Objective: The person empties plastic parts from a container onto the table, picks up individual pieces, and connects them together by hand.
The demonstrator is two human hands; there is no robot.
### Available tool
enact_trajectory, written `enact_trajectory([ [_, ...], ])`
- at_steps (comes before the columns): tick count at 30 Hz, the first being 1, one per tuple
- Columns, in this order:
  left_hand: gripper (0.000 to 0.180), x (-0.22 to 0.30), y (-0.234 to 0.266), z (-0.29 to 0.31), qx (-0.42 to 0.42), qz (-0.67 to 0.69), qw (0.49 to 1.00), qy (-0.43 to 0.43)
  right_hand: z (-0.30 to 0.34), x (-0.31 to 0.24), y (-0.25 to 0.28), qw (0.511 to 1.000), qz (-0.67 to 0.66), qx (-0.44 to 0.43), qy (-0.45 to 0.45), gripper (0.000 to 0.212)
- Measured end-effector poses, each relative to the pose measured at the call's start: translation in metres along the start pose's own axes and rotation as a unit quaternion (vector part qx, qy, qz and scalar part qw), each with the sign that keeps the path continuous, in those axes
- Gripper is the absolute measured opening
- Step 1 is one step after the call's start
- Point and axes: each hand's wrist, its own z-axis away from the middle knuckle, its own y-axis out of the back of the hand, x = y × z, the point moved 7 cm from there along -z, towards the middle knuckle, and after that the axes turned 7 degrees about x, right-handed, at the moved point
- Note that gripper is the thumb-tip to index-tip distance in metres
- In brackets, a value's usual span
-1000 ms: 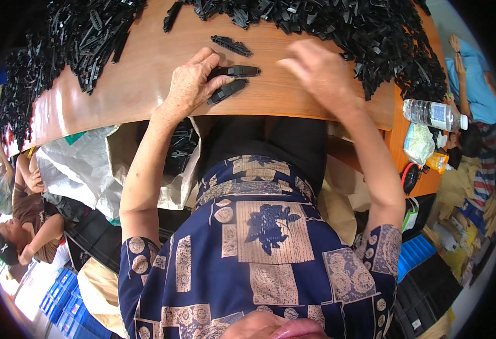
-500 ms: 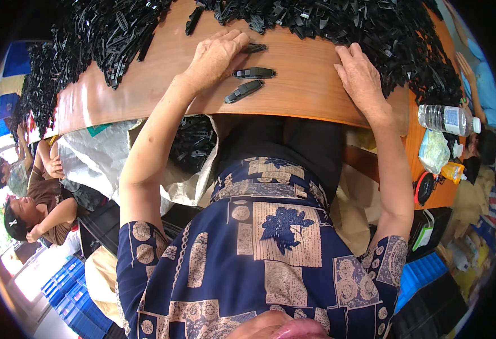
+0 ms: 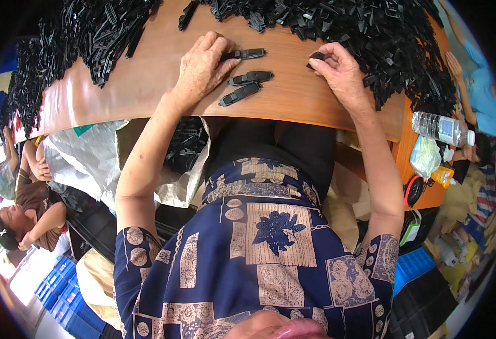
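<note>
My left hand (image 3: pixel 204 66) is over the wooden table, its thumb and fingers closed on the left end of a slim black plastic piece (image 3: pixel 250 53). Just nearer to me lie two similar black plastic pieces, one almost level (image 3: pixel 252 78) and one slanted (image 3: pixel 239 95), their ends close together. To the right, my right hand (image 3: pixel 341 72) pinches a small dark plastic part (image 3: pixel 317 57) between thumb and fingertips, a little above the table. Its fingers hide some of that part.
Heaps of black plastic parts cover the table's far left (image 3: pixel 104 39) and far right (image 3: pixel 361 34). A clear bottle (image 3: pixel 440 127) and a plastic bag (image 3: pixel 427 158) lie at the right. Below the table edge, a sack (image 3: pixel 194 189) holds black parts. Other people sit at both sides.
My right hand, formerly at the heap's edge with nothing visible in it, now pinches a small dark part. My left thumb has closed on the far black piece. The view has shifted slightly.
</note>
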Motion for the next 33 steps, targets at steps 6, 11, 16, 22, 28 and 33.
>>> enact_trajectory([
  [6, 0.020, 0.001, -0.006, -0.001, -0.019, 0.016, 1.000, -0.020, -0.003, -0.005, -0.043, 0.998, -0.048, -0.031, 0.013, 0.022],
  [11, 0.022, -0.003, -0.008, 0.002, -0.023, 0.040, 0.999, -0.010, -0.009, -0.035, -0.037, 0.972, 0.164, -0.070, 0.153, 0.021],
  [16, 0.022, -0.008, -0.009, 0.005, -0.027, 0.051, 0.998, 0.005, -0.019, -0.052, -0.033, 0.917, 0.311, -0.129, 0.214, 0.024],
  [22, 0.022, -0.007, -0.007, 0.003, -0.027, 0.064, 0.998, 0.012, -0.019, -0.067, -0.043, 0.917, 0.288, -0.165, 0.220, 0.024],
  [28, 0.024, -0.008, -0.008, 0.003, -0.030, 0.069, 0.997, 0.012, -0.021, -0.070, -0.056, 0.899, 0.313, -0.138, 0.274, 0.019],
  [33, 0.025, -0.008, -0.008, 0.005, -0.034, 0.073, 0.997, 0.020, -0.020, -0.090, -0.079, 0.863, 0.335, -0.167, 0.339, 0.017],
])
